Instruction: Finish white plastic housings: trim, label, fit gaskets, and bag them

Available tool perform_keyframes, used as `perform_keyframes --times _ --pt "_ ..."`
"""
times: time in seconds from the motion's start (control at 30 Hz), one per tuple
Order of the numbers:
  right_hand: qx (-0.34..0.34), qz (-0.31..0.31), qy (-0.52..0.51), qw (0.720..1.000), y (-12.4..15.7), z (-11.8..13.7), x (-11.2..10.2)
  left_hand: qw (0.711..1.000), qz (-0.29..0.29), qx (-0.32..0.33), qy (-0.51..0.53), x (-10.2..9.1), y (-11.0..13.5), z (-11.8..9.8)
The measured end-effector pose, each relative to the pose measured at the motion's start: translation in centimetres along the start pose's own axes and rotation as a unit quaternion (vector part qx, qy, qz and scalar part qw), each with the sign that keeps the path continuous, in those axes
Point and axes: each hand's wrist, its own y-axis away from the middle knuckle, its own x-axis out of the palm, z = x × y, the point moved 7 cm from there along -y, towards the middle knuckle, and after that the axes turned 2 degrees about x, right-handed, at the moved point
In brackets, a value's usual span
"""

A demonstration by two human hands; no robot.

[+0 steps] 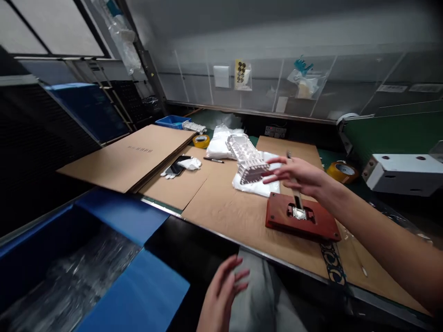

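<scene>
My right hand (299, 176) is above a red block fixture (302, 214), its fingers reaching left. A slim, flat-shafted tool (296, 197) stands nearly upright in that hand, its narrow top showing above the fingers; its exact kind is unclear. The tool's dark lower end meets a small whitish metallic piece (299, 213) in the fixture's recess. Low in front of my body, beyond the table edge, my left hand (223, 293) is empty, fingers apart. Behind the right fingertips, white ribbed plastic parts (244, 150) lie on a white bag (258, 186).
Flat cardboard (138, 154) is stacked at left, beside a phone (176, 167) and white glove (189, 163). Tape rolls (201, 140) and a pen (213, 160) lie farther back. A white bracket (404, 174) stands at right. An open blue box (131, 276) holds clear plastic below.
</scene>
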Motion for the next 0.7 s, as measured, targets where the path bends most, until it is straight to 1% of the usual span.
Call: perform_keyframes --times 0.03,0.07,0.1,0.13,0.17,0.2,0.27,0.33,0.4,0.47,0.5,0.6,0.7 --pt "0.009 0.020 -0.008 1.000 2.8 -1.9 0.9 0.995 0.019 0.013 0.098 0.9 -0.5 -0.5" --pt "0.017 0.035 -0.027 0.999 5.5 -4.2 1.8 0.984 0.040 0.013 0.175 1.7 -0.9 -0.8" --pt "0.029 0.047 -0.038 0.998 8.0 -6.7 2.6 0.973 0.047 0.007 0.225 2.2 -1.1 -0.9" --pt "0.047 0.058 -0.039 0.996 10.4 -9.4 3.3 0.965 0.040 0.012 0.260 2.4 -1.1 -0.9" --pt "0.066 0.064 -0.035 0.995 12.5 -12.3 3.9 0.957 0.045 -0.004 0.286 2.6 -1.0 -0.3" --pt "0.083 0.077 -0.035 0.993 14.4 -15.0 4.4 0.951 0.044 -0.032 0.303 2.6 -0.6 0.6" --pt "0.116 0.104 -0.034 0.987 17.6 -19.8 5.1 0.940 0.047 -0.104 0.323 2.6 0.7 3.1" --pt "0.139 0.094 -0.035 0.985 19.7 -23.2 4.8 0.922 0.072 -0.175 0.337 2.7 2.6 5.7" --pt "0.143 0.039 -0.042 0.988 20.9 -25.0 3.7 0.902 0.111 -0.218 0.356 3.2 4.5 7.5" --pt "0.135 -0.018 -0.053 0.989 21.4 -25.6 2.8 0.880 0.147 -0.254 0.374 3.9 6.4 8.6" --pt "0.134 -0.034 -0.060 0.989 21.5 -25.7 2.6 0.871 0.157 -0.270 0.379 4.2 7.1 9.0" --pt "0.142 -0.054 -0.085 0.985 21.5 -25.9 2.9 0.854 0.182 -0.310 0.376 5.3 8.6 9.9" --pt "0.146 -0.070 -0.109 0.981 21.3 -26.3 3.1 0.849 0.201 -0.324 0.367 6.2 9.0 10.6"
